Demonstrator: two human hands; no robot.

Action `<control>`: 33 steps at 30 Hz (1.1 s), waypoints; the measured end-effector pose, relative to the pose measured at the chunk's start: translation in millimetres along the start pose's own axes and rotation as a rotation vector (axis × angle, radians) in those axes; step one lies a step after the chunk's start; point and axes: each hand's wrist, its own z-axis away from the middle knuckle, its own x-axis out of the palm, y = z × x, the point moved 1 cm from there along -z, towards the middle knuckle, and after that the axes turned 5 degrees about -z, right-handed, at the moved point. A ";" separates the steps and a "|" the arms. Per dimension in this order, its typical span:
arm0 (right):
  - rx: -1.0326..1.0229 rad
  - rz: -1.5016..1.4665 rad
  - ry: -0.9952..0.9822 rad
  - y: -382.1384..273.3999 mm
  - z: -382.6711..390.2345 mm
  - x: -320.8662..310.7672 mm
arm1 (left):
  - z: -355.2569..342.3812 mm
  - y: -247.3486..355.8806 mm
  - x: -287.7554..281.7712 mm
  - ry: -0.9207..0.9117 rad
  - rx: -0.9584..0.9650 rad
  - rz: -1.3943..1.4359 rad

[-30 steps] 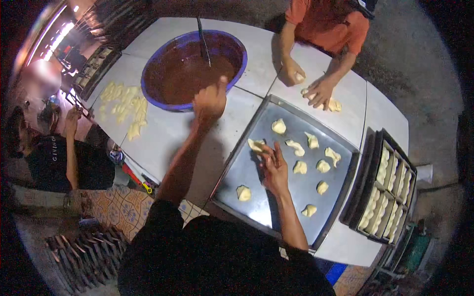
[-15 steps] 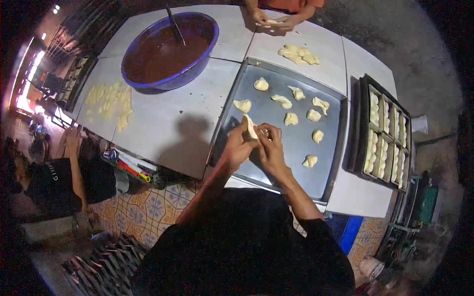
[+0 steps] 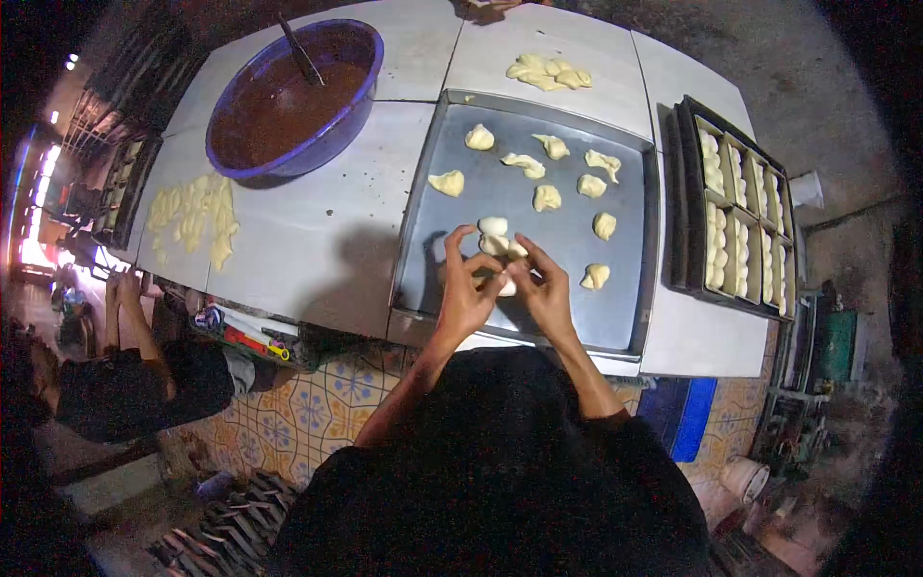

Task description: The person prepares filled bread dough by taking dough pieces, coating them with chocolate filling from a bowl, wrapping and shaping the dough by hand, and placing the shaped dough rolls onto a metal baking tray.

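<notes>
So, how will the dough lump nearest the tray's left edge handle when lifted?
The dough lump probably feels soft and floppy, given its uneven, tapering outline. It seems unlikely to roll, being irregular rather than round. It's likely light, looking small beside the metal tray.

Pale dough point(image 3: 495, 242) — lumpy, held, over tray point(image 3: 625, 308)

I can't see all of the dough point(image 3: 494, 229), as the fingers point(image 3: 453, 248) cover part of it, nor tell if it is one piece or several. The top edge cuts off a co-worker's hands point(image 3: 486, 10). The utensil point(image 3: 301, 50) has its tip lost in the mix point(image 3: 279, 120). The far-left tray point(image 3: 125, 188) is too blurred for me to make out.
</notes>
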 end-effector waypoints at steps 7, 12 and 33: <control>0.172 -0.112 -0.507 -4.2 -20.5 -18.7 | -9.9 -8.4 -16.6 -0.079 -0.051 0.281; -0.019 0.018 -0.269 47.3 -91.2 -38.0 | -64.3 -30.2 -12.0 -0.037 0.300 -0.517; -0.304 0.127 -0.341 -28.6 -85.6 -5.7 | -41.5 -11.7 -28.0 0.103 -0.047 0.070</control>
